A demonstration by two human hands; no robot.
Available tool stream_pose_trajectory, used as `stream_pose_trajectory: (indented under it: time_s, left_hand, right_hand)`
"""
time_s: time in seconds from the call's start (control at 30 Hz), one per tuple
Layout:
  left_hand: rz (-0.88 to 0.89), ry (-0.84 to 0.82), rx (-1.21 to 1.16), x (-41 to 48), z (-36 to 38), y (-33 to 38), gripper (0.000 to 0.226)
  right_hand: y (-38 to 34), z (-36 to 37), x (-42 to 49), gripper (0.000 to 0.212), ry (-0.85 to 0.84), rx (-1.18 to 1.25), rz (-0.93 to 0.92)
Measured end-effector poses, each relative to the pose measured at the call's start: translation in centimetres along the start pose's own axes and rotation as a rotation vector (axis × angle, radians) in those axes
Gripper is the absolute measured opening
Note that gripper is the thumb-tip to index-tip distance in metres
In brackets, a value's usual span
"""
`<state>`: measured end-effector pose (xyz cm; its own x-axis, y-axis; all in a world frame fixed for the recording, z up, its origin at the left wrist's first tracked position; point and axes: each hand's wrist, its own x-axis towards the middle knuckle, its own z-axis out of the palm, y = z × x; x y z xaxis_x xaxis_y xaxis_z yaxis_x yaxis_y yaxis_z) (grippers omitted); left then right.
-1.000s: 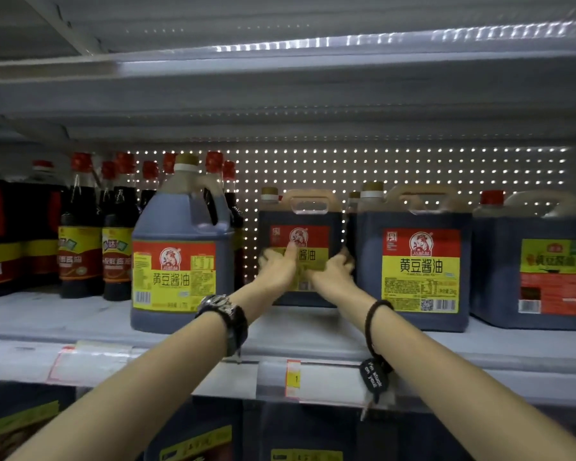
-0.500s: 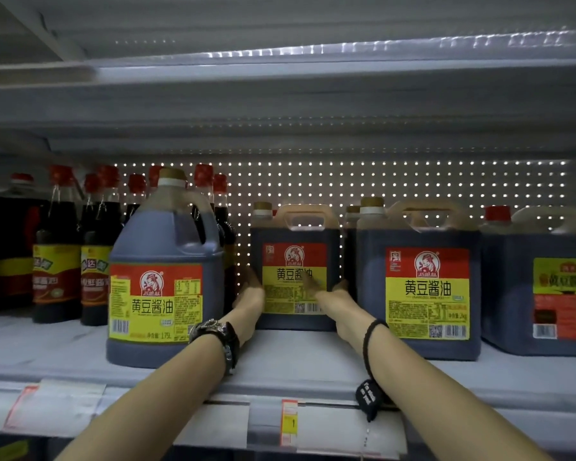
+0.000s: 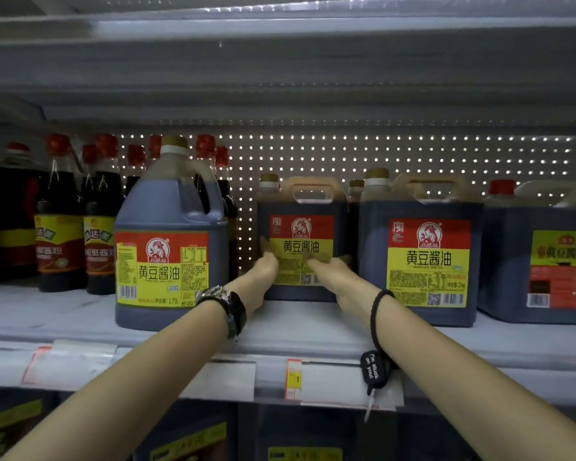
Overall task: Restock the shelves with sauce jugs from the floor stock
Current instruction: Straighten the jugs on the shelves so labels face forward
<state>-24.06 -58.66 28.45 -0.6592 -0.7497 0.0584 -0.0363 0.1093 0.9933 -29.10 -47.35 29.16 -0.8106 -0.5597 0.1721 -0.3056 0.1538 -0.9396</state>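
Your left hand [image 3: 266,268] and right hand [image 3: 334,267] are both laid against the front label of the middle jug [image 3: 301,227], fingers stretched out flat on it and not wrapped round anything. The fingertips are blurred, so you can't be sure of more than that. It reads as a push, settling the jug into place, not a lift.

That jug stands upright on the shelf [image 3: 313,331], set farther back than its neighbours. A round jug [image 3: 167,257] sits to its left, nearer the front edge. A square jug [image 3: 428,261] of the same brand stands just to its right, and a jug with a different label [image 3: 546,261] is at the far right. Slim red-capped bottles [image 3: 60,224] fill the far left.

By the look of it, this jug is as good as placed. What remains for you is to let go and fetch more. A bare strip of shelf lies in front of the middle jug, likely room for another. The floor stock is out of view, so you cannot tell how much is left.
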Motion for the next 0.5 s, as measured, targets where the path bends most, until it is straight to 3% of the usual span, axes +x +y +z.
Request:
stream_pose_trajectory:
  time_s: [0.1,0.2,0.23,0.3,0.37,0.43,0.5]
  left_hand:
    - [0.079,-0.143,0.144,-3.3,-0.2,1.4,0.057]
    - [0.309,-0.104,0.448,-7.3,-2.8,2.3,0.051]
    - [0.481,-0.050,0.547,-8.7,-4.2,2.2,0.041]
    - [0.884,0.157,0.529,-11.6,-7.2,1.7,0.028]
    - [1.144,0.461,0.457,-12.6,-10.4,0.8,0.033]
    - [1.109,0.616,0.434,-11.5,-13.4,-0.5,0.048]
    - [0.808,0.528,0.373,-9.9,-15.8,-1.7,0.075]
  right_hand:
    - [-0.2,0.8,-1.7,0.088,0.012,-0.140,-0.043]
    - [0.0,2.1,-3.5,0.096,-0.049,-0.205,-0.156]
    - [0.2,2.4,-4.1,0.097,-0.086,-0.194,-0.192]
    - [0.4,3.0,-5.2,0.100,-0.165,-0.189,-0.225]
    - [0.1,3.5,-6.0,0.106,-0.240,-0.218,-0.247]
    - [-0.6,4.2,-6.6,0.113,-0.316,-0.198,-0.250]
    - [-1.3,5.3,-6.9,0.118,-0.404,-0.168,-0.223]
